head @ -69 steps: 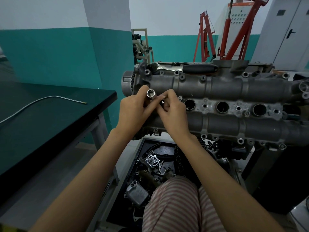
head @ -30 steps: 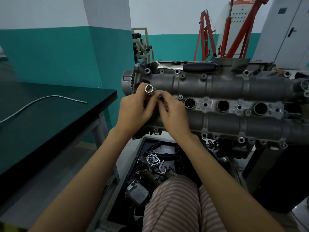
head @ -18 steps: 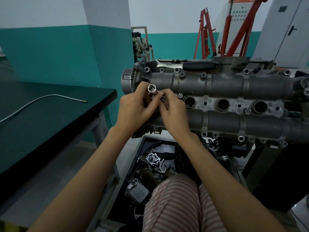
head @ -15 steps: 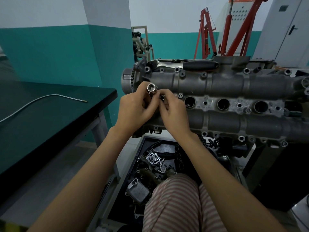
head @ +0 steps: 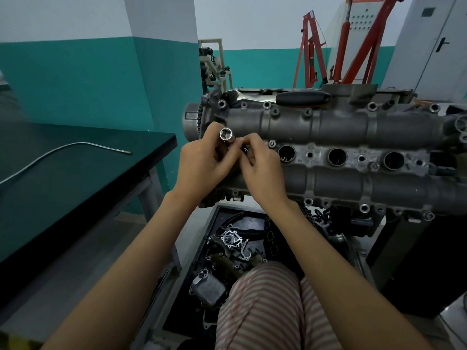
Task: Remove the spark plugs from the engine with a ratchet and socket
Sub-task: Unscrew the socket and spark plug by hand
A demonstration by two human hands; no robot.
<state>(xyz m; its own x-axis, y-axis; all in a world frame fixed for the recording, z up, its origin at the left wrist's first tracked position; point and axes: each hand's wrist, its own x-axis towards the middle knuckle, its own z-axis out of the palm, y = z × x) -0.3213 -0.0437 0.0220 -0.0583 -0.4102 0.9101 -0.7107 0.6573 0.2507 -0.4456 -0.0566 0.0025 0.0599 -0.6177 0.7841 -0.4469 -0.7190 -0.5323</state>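
A: What are the hands doing?

B: The left hand grips a silver socket, its open end facing the camera. The right hand pinches something small against the socket's lower end; what it is, I cannot tell.

A: And the engine?

B: The engine lies lengthwise behind the hands, with three open spark plug wells in a row to the right of them. A ratchet with a black handle rests on its far upper edge.

A: Anything else?

B: A dark table stands to the left, with a thin bent metal tube on it. Loose engine parts lie in a tray below, and a red engine hoist stands behind.
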